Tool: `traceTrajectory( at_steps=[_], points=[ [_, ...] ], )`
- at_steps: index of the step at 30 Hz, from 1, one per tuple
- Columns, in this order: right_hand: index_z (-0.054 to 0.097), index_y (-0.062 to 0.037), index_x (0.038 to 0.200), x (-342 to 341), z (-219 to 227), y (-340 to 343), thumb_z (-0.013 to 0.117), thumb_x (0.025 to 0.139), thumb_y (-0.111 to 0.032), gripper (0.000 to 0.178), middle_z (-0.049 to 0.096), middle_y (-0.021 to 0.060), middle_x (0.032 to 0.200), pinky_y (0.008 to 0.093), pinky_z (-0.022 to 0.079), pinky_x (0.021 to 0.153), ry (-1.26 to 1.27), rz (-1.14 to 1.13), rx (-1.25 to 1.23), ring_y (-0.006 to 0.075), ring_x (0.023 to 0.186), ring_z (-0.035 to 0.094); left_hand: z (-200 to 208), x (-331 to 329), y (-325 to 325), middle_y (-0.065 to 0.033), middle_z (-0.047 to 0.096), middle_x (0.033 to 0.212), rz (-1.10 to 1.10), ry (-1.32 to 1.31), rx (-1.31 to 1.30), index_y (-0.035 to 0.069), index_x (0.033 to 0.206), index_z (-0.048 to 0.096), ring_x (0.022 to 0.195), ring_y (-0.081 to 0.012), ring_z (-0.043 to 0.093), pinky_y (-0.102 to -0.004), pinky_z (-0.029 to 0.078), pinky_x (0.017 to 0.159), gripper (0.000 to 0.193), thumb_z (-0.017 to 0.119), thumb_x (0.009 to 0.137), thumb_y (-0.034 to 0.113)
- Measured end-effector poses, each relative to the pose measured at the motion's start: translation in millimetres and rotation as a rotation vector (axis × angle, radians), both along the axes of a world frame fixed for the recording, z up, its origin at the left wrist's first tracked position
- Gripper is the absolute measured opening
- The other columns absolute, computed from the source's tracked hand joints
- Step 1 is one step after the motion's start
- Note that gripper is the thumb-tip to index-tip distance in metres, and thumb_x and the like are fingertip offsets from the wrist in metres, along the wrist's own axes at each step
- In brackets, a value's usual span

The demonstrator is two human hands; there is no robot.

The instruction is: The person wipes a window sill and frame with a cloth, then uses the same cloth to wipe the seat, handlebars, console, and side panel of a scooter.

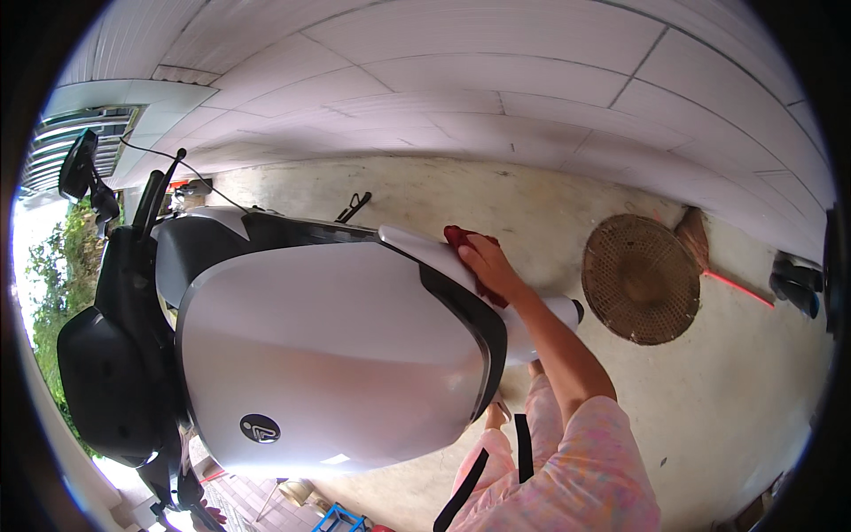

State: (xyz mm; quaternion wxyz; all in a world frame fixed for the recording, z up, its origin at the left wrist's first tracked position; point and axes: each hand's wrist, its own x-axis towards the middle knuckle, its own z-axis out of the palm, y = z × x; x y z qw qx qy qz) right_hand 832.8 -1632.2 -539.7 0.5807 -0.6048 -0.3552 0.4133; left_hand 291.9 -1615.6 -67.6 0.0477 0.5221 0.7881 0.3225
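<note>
A white and black scooter (328,355) fills the left and middle of the view, its large glossy panel bearing a round dark badge. My right hand (489,264) presses a dark red cloth (464,239) against the far edge of the white bodywork, near the black trim. The fingers are bent over the cloth, and part of it shows below the wrist. My right arm reaches up from the lower right in a short pink patterned sleeve (585,461). My left hand is out of sight.
A round woven basket (640,279) lies on the concrete floor to the right, beside a broom with a red handle (737,289). Dark shoes (795,284) stand near the right rim. A tiled wall (496,53) runs along the top. At lower left is a blue stool (339,519).
</note>
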Motion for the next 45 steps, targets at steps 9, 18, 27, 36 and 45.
traceTrajectory(
  at_steps=[9, 18, 27, 36, 45],
  points=[
    [0.052, 0.0061, 0.104, -38, 20, -102, 0.052, 0.085, -0.021, 0.033, 0.049, 0.021, 0.115, 0.0324, 0.037, 0.092, -0.076, -0.149, 0.002, 0.0344, 0.108, 0.047, -7, 8, 14, -0.001, 0.049, 0.061, -0.011, -0.003, -0.015, 0.005, 0.087, 0.055, 0.049, -0.0094, 0.044, -0.0224, 0.034, 0.044, 0.034, 0.05, 0.084, 0.039],
    [0.053, -0.0055, 0.11, -87, -30, -167, 0.055, 0.077, -0.018, 0.035, 0.044, 0.0145, 0.116, 0.0486, 0.026, 0.098, -0.702, 0.12, -0.252, 0.0375, 0.117, 0.035, -17, 14, 28, -0.0012, 0.049, 0.061, -0.044, -0.001, -0.017, 0.005, 0.086, 0.055, 0.048, -0.0094, 0.045, -0.0224, 0.034, 0.044, 0.035, 0.049, 0.084, 0.039],
    [0.061, -0.0087, 0.098, -36, -73, -101, 0.05, 0.078, -0.032, 0.033, 0.056, 0.0145, 0.102, 0.0439, 0.034, 0.093, -0.604, 0.27, -0.574, 0.0304, 0.105, 0.049, -28, 22, 39, -0.0013, 0.049, 0.06, -0.06, 0.018, -0.014, 0.005, 0.086, 0.055, 0.048, -0.0095, 0.045, -0.0225, 0.034, 0.044, 0.036, 0.049, 0.084, 0.04],
    [0.06, -0.0064, 0.098, 13, -109, -171, 0.043, 0.083, -0.027, 0.031, 0.059, 0.0164, 0.093, 0.042, 0.043, 0.08, -0.801, 0.409, -0.626, 0.0324, 0.091, 0.055, -28, 23, 47, -0.0015, 0.049, 0.06, -0.087, 0.021, -0.009, 0.005, 0.085, 0.056, 0.048, -0.0096, 0.045, -0.0225, 0.035, 0.044, 0.036, 0.049, 0.084, 0.04],
    [0.042, -0.0018, 0.123, -97, -83, -227, 0.031, 0.088, -0.047, 0.058, 0.039, 0.0221, 0.124, 0.0555, 0.017, 0.099, -0.655, -0.432, -0.501, 0.0437, 0.122, 0.024, -34, 11, 47, -0.0017, 0.049, 0.06, -0.131, 0.011, 0.002, 0.004, 0.085, 0.056, 0.047, -0.0097, 0.045, -0.0226, 0.035, 0.044, 0.037, 0.049, 0.084, 0.041]
  ],
)
